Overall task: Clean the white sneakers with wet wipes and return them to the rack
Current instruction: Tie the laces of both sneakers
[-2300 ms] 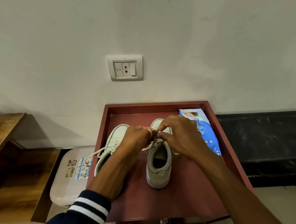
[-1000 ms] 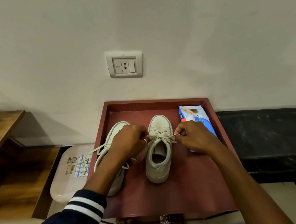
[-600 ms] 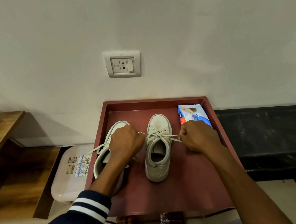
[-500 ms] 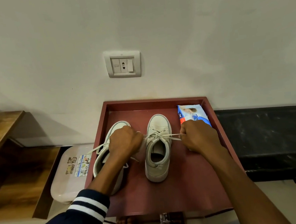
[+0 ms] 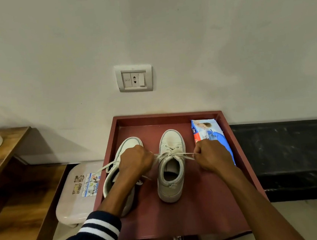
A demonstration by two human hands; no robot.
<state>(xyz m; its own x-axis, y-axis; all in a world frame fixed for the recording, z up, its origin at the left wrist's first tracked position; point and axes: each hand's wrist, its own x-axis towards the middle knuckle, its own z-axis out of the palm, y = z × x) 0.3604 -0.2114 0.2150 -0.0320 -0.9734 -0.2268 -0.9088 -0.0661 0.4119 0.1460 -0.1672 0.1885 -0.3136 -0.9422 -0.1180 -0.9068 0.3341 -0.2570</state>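
Left hand (image 5: pixel 136 160) and right hand (image 5: pixel 211 157), fingers curled, each pinch an end of the lace (image 5: pixel 188 153), drawn taut across the sneaker (image 5: pixel 171 186) between them on the tray (image 5: pixel 210 202). Pull evenly so the knot seats centred. The second sneaker (image 5: pixel 111 182) lies under the left wrist.

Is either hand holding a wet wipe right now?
No; the left hand and right hand each pinch a lace of the sneaker between them.

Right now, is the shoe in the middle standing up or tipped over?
Standing up. The middle sneaker sits sole-down on the red tray, its opening facing up, toe toward the wall.
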